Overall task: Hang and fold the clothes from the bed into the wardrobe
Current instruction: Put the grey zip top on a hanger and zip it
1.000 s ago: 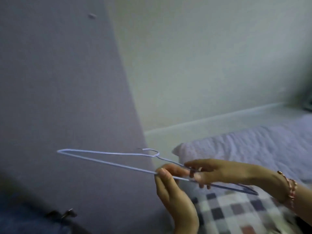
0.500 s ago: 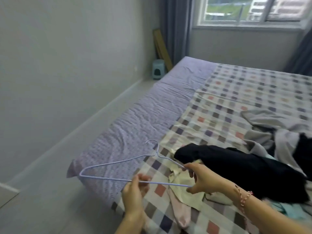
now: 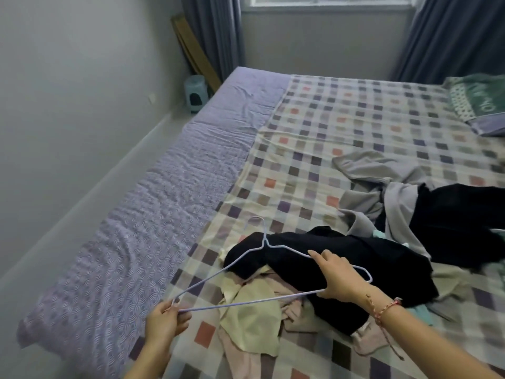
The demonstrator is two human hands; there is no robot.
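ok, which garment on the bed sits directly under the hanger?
The black garment nearest the person, under the pale blue wire hanger. The grey garment and the second dark one lie farther right, clear of it.

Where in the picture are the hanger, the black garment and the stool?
hanger (image 3: 247,301): head view, on its bottom bar between the two hands.
black garment (image 3: 363,258): head view, on the middle of the cloth.
stool (image 3: 194,94): head view, on its pale blue front by the wall.
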